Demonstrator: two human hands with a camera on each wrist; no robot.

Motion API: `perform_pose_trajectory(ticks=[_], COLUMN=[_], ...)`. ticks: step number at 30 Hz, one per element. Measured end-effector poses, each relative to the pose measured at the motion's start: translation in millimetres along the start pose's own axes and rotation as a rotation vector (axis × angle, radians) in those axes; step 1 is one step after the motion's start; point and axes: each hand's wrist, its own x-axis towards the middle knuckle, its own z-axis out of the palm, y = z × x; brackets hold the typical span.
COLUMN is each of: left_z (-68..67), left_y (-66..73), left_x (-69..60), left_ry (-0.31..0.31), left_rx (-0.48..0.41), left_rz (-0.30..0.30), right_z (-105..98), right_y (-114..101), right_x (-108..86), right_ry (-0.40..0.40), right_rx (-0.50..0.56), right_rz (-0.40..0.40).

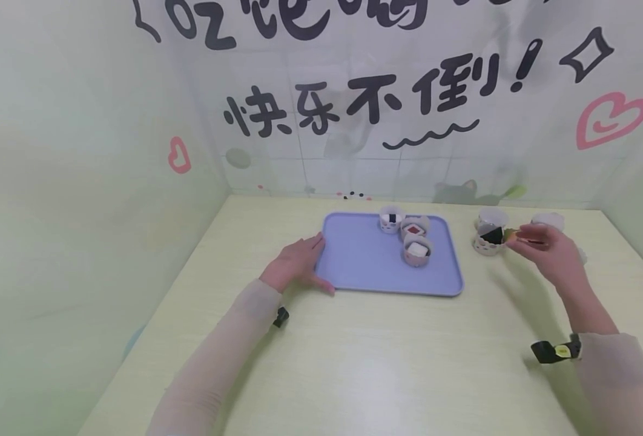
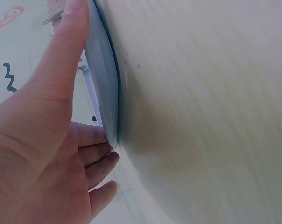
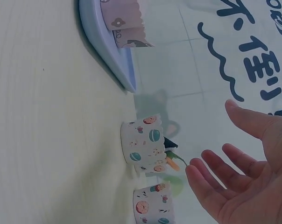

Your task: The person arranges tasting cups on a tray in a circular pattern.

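Observation:
The left hand (image 1: 295,264) rests against the left rim of a blue tray (image 1: 354,254), thumb by its near corner. Seen from the left wrist, that hand (image 2: 47,144) lies along the tray's edge (image 2: 106,79), fingers not curled round it. At the right, the right hand (image 1: 556,251) is beside a patterned paper cup (image 1: 487,244) that holds a black-and-white piece (image 1: 493,235). In the right wrist view, the right hand (image 3: 243,182) has its thumb and fingers apart, nothing between them; a fingertip is close to a green-and-orange piece (image 3: 172,161) in the cup (image 3: 143,140); contact is unclear.
On the tray's right half stand three paper cups, one with a white piece (image 1: 416,249), one with a red-and-white piece (image 1: 414,230), one with a black-and-white piece (image 1: 392,218). Another cup (image 1: 493,216) is behind the right-hand one; more cups (image 1: 548,219) are partly hidden by the right hand.

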Motion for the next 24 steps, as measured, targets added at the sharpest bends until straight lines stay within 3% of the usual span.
perform_pose_trajectory(ticks=[11,24], left_z=[0.4,-1.5], left_y=[-0.6,0.5], left_x=[0.3,-1.4], left_ry=[-0.002,-0.011], left_rx=[0.011,-0.012], left_rz=[-0.001,-0.005], right_z=[-16,-30], right_y=[1,8], right_x=[-4.6,-7.9], right_ry=[0.091,0.175], right_rx=[0.182,0.172], right_rz=[0.141,0.257])
